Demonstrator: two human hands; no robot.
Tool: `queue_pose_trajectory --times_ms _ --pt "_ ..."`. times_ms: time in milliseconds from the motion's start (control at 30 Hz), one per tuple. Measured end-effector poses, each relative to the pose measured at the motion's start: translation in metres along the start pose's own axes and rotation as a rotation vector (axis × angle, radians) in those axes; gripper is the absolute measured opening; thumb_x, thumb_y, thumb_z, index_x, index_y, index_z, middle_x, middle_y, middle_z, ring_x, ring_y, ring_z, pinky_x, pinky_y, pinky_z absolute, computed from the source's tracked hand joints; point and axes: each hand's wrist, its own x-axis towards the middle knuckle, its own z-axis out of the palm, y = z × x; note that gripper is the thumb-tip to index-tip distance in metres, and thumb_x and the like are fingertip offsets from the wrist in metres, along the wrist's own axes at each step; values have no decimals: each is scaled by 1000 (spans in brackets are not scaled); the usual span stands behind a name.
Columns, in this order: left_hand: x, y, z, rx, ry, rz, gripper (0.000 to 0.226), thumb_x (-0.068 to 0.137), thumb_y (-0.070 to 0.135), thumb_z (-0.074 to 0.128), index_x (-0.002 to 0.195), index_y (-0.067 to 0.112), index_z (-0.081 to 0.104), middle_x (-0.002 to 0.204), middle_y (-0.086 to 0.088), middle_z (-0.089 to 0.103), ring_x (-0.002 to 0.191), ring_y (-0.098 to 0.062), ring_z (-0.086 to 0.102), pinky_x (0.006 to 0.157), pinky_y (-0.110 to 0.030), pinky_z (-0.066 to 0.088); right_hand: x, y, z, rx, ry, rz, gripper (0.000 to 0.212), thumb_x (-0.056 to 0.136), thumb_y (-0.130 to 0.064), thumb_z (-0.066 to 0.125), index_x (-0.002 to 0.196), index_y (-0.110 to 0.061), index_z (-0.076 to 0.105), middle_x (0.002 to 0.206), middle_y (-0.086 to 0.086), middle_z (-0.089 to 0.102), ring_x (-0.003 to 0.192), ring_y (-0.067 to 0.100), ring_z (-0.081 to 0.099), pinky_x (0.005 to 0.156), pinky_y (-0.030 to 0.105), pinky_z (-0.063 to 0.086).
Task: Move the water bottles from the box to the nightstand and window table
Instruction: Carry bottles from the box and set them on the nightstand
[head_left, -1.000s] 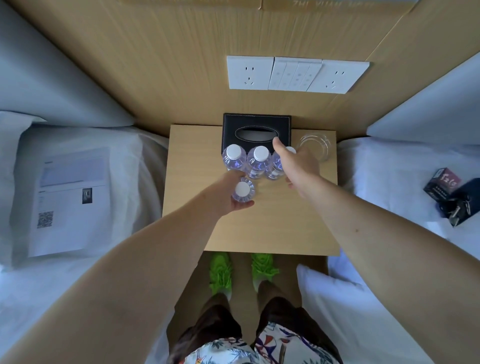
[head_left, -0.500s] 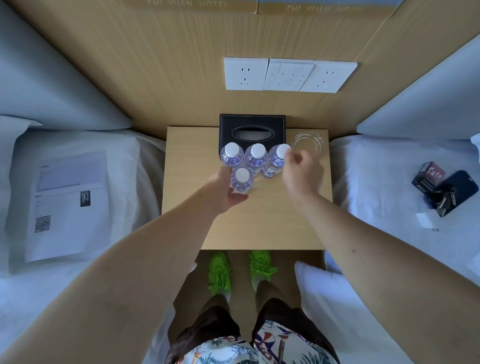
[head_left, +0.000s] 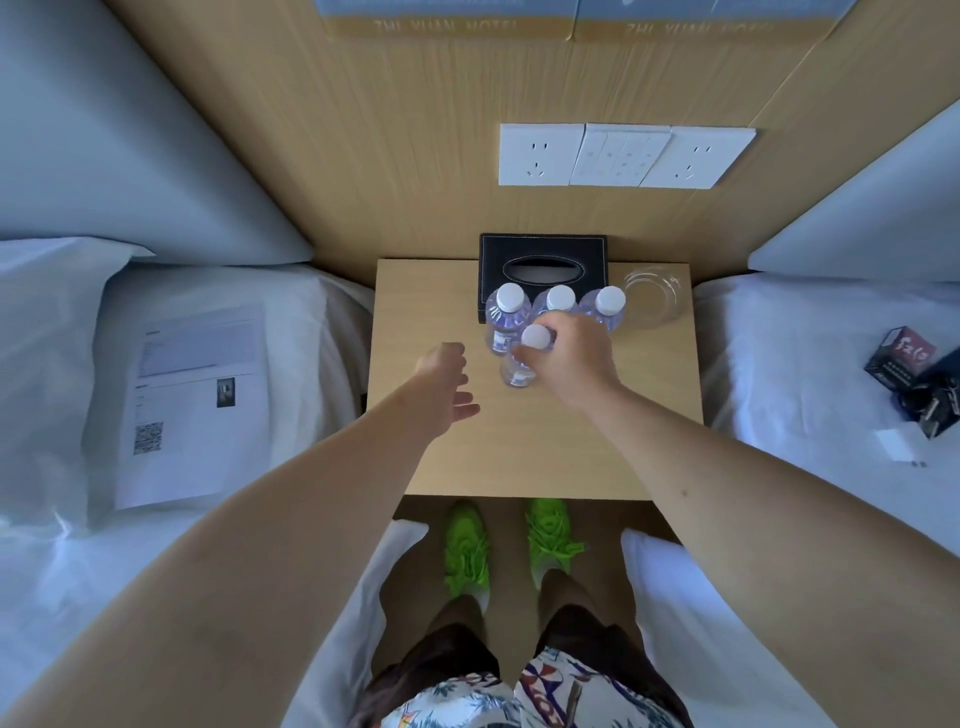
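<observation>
Right hand (head_left: 574, 358) grips front bottle (head_left: 524, 358) near cap; left hand (head_left: 449, 387) spread, fingers relaxed, holding nothing.

Right hand (head_left: 574, 358) grips front bottle (head_left: 522, 364) on nightstand (head_left: 545, 452); left hand (head_left: 447, 387) free

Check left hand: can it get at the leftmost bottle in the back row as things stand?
Probably yes. The left hand hangs open over bare nightstand, beside the leftmost bottle, with nothing between them. The right hand grips the front bottle, off to the side.
</observation>
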Motion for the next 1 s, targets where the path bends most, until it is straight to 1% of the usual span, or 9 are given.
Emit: queue_pose_trajectory --times_ms 200,333,500,600,667,767,833,900,1000 --pt "1 -1 -11 -8 5 10 42 105 33 49 139 8 55 127 -12 53 111 -35 54 89 -46 53 -3 -13 15 11 63 142 33 88 -36 73 100 -7 63 96 12 66 84 27 54 64 31 31" --pt "-7 0 -11 67 23 52 41 105 33 49 138 10 55 129 -10 54 117 -32 55 88 -44 54 -7 -18 18 21 50 174 34 89 -35 72 101 -5 60 100 13 66 81 26 52 53 31 25" --pt "-23 13 -15 232 65 175 37 104 33 54 136 14 57 107 -2 55 103 -28 52 91 -39 50 -10 -26 -5 -18 -61 220 50 88 -35 72 129 -16 52 111 4 59 90 24 51 66 31 35" --pt "-45 32 -11 387 88 321 18 102 30 51 96 16 61 92 -4 52 86 -26 49 80 -34 44 -15 -35 -33 -10 -6 208 59 84 -34 76 135 -20 51 117 5 57 92 22 52 70 30 37" --pt "-64 46 -5 496 117 450 22 98 31 50 83 17 55 87 -5 53 71 -22 45 65 -29 40 -23 -42 -55 -5 63 197 55 84 -31 75 133 -18 54 115 5 61 98 25 55 72 30 37" --pt "-98 62 10 691 118 672 19 95 33 49 85 17 52 73 -1 51 65 -21 47 53 -26 33 -43 -47 -83 3 162 202 44 82 -29 74 123 -19 59 96 -1 61 98 29 57 67 28 35" --pt "-125 66 21 793 96 783 10 95 34 50 94 25 48 74 3 53 71 -25 57 55 -28 43 -62 -48 -100 23 193 226 56 83 -31 73 135 -18 57 113 5 65 107 28 60 72 29 38" --pt "-155 68 36 886 45 865 18 95 35 50 111 28 53 86 1 61 86 -31 67 69 -35 55 -83 -48 -121 11 218 251 68 85 -34 70 147 -19 48 128 7 62 115 27 59 78 31 42" --pt "-194 69 66 1037 -30 999 53 96 37 48 147 25 48 119 -8 66 109 -32 64 80 -33 52 -117 -48 -158 -26 284 270 74 85 -39 71 152 -22 44 140 9 55 128 30 54 96 36 47"
